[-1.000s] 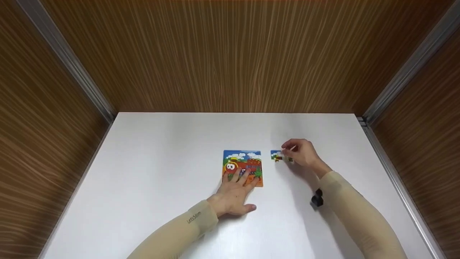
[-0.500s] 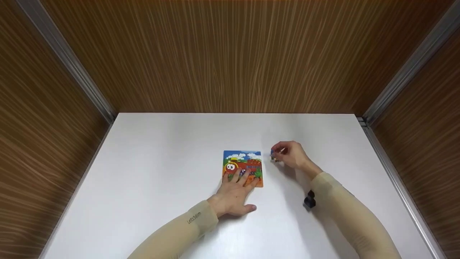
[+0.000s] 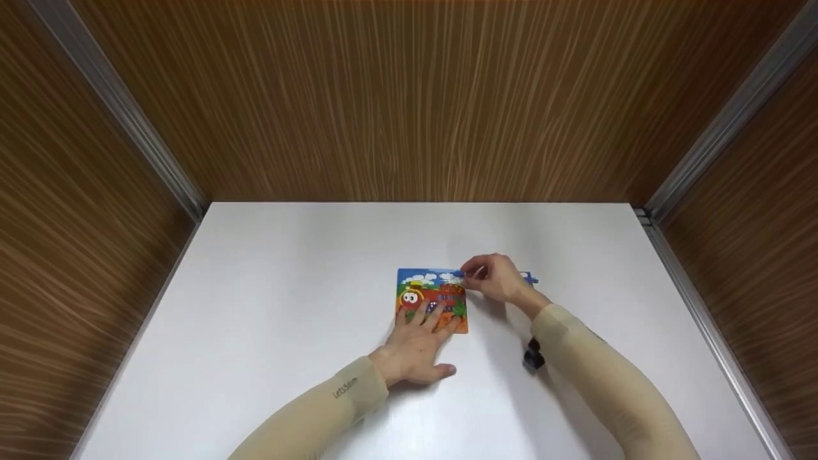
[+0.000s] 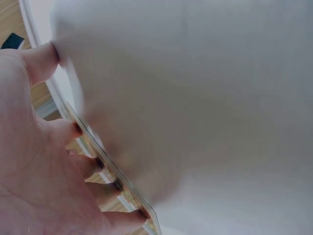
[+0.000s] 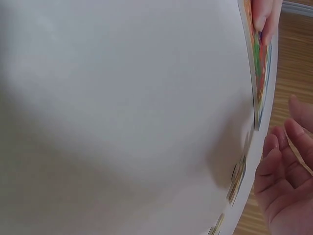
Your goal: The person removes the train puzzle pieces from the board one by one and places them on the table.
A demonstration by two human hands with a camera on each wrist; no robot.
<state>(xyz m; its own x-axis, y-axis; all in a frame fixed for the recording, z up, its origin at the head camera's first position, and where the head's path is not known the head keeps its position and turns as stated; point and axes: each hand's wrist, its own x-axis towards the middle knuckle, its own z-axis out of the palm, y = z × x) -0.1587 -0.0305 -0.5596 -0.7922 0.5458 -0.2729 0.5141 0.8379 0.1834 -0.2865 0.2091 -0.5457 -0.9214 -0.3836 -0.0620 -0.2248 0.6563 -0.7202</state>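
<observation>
A picture board with a red train, a smiling face and a blue sky lies flat near the middle of the table. My left hand rests on its lower part with fingers spread and thumb out to the side. My right hand is at the board's upper right corner, thumb and index finger bent toward each other. A bit of blue shows by those fingertips; whether it is a held piece or the board is unclear. Puzzle pieces lie on the table beside the board. One blue piece shows past the right hand, which hides others.
A black object is beside the right forearm, seemingly at the wrist. The white table is bounded by a wood-grain back wall and side walls with metal edge strips.
My right hand has moved left, from over the pieces to the board's upper right corner. A blue piece on its right has come into view. My left hand has stayed still.
</observation>
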